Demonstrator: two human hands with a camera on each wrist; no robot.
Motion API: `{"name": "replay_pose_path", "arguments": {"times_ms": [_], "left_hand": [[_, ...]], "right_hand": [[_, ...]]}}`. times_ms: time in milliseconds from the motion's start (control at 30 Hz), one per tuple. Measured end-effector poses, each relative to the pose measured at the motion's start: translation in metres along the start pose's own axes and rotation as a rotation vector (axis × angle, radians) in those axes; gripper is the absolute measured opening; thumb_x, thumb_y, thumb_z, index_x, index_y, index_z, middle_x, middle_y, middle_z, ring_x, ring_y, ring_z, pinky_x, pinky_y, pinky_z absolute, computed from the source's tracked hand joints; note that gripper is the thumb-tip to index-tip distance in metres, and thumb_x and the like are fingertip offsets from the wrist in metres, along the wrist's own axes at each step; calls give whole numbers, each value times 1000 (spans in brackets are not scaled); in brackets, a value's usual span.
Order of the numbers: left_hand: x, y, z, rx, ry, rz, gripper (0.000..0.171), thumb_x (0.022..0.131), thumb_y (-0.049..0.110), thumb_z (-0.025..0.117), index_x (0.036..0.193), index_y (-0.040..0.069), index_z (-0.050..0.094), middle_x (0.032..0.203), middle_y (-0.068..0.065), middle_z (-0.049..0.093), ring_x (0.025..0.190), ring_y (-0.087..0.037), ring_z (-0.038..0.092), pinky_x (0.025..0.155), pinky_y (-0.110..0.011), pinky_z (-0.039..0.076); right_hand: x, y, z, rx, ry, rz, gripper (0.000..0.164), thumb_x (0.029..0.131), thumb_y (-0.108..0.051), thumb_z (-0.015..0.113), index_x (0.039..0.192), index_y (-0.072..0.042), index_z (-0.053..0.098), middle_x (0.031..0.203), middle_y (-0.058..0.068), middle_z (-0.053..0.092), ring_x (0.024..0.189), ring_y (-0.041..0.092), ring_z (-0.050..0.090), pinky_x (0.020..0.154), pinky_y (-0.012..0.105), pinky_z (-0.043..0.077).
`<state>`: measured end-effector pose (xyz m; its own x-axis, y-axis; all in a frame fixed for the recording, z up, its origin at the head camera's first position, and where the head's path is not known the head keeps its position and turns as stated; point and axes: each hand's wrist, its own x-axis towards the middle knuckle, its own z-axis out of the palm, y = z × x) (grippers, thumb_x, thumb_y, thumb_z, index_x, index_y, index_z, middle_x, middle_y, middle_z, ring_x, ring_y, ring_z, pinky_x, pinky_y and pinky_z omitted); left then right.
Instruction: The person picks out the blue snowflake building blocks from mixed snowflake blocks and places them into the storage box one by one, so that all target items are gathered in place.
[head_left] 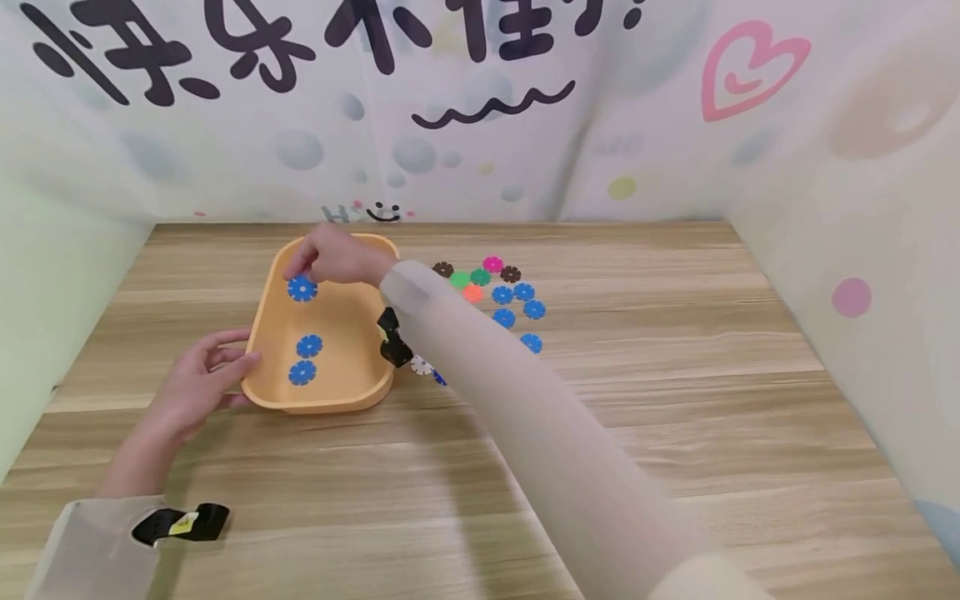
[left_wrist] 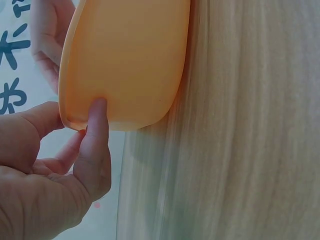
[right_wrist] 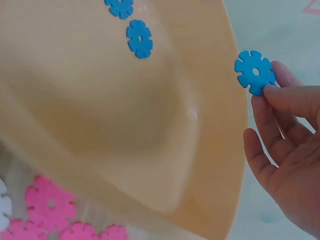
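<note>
An orange-yellow plastic bin (head_left: 341, 312) sits on the wooden table, left of centre. My left hand (head_left: 197, 379) grips its near left corner, fingers and thumb on either side of the wall, as the left wrist view of the bin (left_wrist: 135, 60) also shows. Over the far left part of the bin, my right hand (head_left: 333, 254) pinches a blue snowflake disc (right_wrist: 246, 67) between thumb and fingers. Two more blue discs (head_left: 309, 346) lie inside on the bin's floor. The right forearm hides part of the bin's right side.
Right of the bin lie loose discs: several blue ones (head_left: 503, 318), a pink one (head_left: 492, 264), brown (head_left: 511, 274), green (head_left: 480, 277) and orange (head_left: 472, 293). A white disc (head_left: 420, 366) is partly behind the right wrist. A printed wall cloth (head_left: 480, 158) stands behind the table.
</note>
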<state>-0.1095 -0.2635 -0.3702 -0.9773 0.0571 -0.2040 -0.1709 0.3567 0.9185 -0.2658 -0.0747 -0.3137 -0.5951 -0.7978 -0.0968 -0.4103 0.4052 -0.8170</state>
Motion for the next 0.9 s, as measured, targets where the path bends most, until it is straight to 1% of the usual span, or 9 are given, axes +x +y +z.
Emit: {"name": "replay_pose_path", "arguments": {"times_ms": [133, 267, 367, 500, 633, 700, 733, 833, 900], "left_hand": [[1, 1, 0, -6, -3, 4, 52, 94, 21, 53, 131, -6, 30, 94, 5, 53, 74, -7, 61, 62, -32, 57], [0, 0, 0, 7, -8, -4, 55, 94, 21, 53, 133, -8, 27, 95, 3, 52, 74, -7, 62, 62, -31, 57], [0, 0, 0, 14, -7, -11, 56, 94, 22, 53, 134, -8, 26, 95, 3, 52, 74, -7, 61, 61, -30, 57], [0, 0, -1, 4, -7, -8, 54, 94, 21, 53, 132, -7, 28, 93, 5, 53, 73, -7, 62, 61, -31, 57], [-1, -1, -1, 8, -7, -4, 55, 94, 21, 53, 133, -8, 26, 93, 5, 53, 73, -7, 62, 61, -31, 57], [-1, -1, -1, 10, -4, -4, 56, 94, 21, 53, 134, -9, 26, 94, 4, 52, 74, -7, 62, 62, -31, 57], [-1, -1, -1, 9, -2, -3, 56, 94, 20, 53, 133, -9, 26, 94, 3, 52, 74, -7, 62, 62, -31, 57], [-1, -1, -1, 8, -2, -4, 55, 94, 20, 52, 134, -9, 26, 100, -4, 52, 75, -7, 61, 63, -32, 57], [-1, 0, -1, 9, -7, -8, 56, 95, 20, 51, 135, -8, 25, 106, -14, 50, 76, -7, 61, 64, -32, 57]], "right_hand": [[2, 2, 5, 19, 47, 55, 28, 84, 12, 51, 103, 2, 68, 94, 7, 67, 81, 11, 56, 70, 11, 47], [4, 3, 12, 83, 95, 144, 26, 85, 8, 54, 105, 0, 68, 98, 5, 68, 85, 11, 59, 68, 11, 47], [5, 5, 17, 102, 130, 194, 26, 84, 8, 55, 104, 0, 69, 100, 5, 68, 83, 11, 59, 65, 10, 47], [9, 10, 23, 58, 159, 275, 24, 84, 8, 56, 101, -2, 70, 98, 2, 68, 70, 9, 55, 54, 12, 43], [16, 19, 31, 33, 155, 399, 18, 85, 3, 60, 94, -4, 73, 83, 1, 67, 49, 12, 45, 40, 17, 34], [19, 23, 34, 32, 151, 449, 15, 84, 1, 62, 92, -5, 74, 76, 1, 65, 45, 13, 41, 37, 19, 29], [21, 26, 35, 30, 151, 462, 13, 84, -1, 64, 91, -5, 74, 74, 2, 65, 45, 13, 42, 36, 18, 29], [23, 30, 37, 14, 153, 486, 12, 82, -2, 65, 90, -5, 74, 73, 1, 66, 48, 12, 46, 37, 17, 30], [23, 31, 37, 5, 152, 503, 12, 82, -4, 66, 90, -6, 75, 74, 0, 66, 50, 13, 49, 38, 17, 31]]}}
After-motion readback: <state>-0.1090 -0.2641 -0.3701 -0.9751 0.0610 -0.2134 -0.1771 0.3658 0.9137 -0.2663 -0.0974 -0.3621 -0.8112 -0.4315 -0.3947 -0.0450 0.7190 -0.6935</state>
